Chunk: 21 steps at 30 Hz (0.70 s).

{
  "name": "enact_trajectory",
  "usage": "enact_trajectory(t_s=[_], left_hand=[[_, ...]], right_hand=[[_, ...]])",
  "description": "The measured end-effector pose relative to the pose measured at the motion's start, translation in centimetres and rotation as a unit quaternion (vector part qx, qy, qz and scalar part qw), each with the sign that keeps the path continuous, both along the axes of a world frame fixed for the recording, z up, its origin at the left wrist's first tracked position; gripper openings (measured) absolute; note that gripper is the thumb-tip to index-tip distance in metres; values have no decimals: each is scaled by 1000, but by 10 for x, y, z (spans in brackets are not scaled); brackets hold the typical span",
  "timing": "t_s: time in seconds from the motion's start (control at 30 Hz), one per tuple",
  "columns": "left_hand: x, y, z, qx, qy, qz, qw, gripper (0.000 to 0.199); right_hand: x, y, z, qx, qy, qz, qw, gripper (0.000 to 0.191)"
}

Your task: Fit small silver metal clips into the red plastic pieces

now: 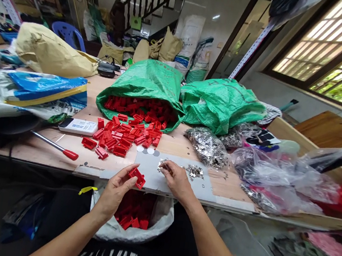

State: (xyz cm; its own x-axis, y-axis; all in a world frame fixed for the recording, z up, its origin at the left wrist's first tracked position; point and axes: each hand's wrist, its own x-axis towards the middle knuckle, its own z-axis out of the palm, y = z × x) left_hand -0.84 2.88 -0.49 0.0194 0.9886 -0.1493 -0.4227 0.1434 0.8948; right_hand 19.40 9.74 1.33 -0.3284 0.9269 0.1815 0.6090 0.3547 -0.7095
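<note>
My left hand (115, 191) holds a red plastic part (137, 178) between thumb and fingers, above the table's front edge. To its right, my right hand (176, 180) has its fingertips pinched together over small metal pieces (161, 165) on a grey sheet (149, 170); whatever is between them is too small to make out. Another cluster of metal pieces (195, 171) lies right of that hand. Loose red parts (119, 135) are heaped behind my left hand, in front of an open green sack (152, 79) full of them. Below the table edge, a white sack (162, 224) holds more red parts.
A second green sack (222, 101) and a clear bag of metal pieces (208, 147) sit at the right, beside crumpled plastic bags (282, 173). On the left are a red-handled lever (70, 154), a white box (78, 126) and a blue-and-white bag (45, 93).
</note>
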Motion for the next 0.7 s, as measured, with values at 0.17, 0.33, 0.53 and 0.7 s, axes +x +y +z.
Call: enact_trajectory(t_s=[0.17,0.33,0.53,0.7], left_hand=[[1,2,3,3,3,4,1000,52],[3,4,9,-3,-13,10,1000,49],[2,6,16,-4,-72,-3,997,44],[-3,8,11,25,1,-11,1000,43]], right_hand=[[-24,-21,6,-66,111,36,991,8],[-41,-34,12,-40,133,53,989,8],[-39,-35,13,-7,107,110,988,7],[-34,-34,12,-11,104,153,983,10]])
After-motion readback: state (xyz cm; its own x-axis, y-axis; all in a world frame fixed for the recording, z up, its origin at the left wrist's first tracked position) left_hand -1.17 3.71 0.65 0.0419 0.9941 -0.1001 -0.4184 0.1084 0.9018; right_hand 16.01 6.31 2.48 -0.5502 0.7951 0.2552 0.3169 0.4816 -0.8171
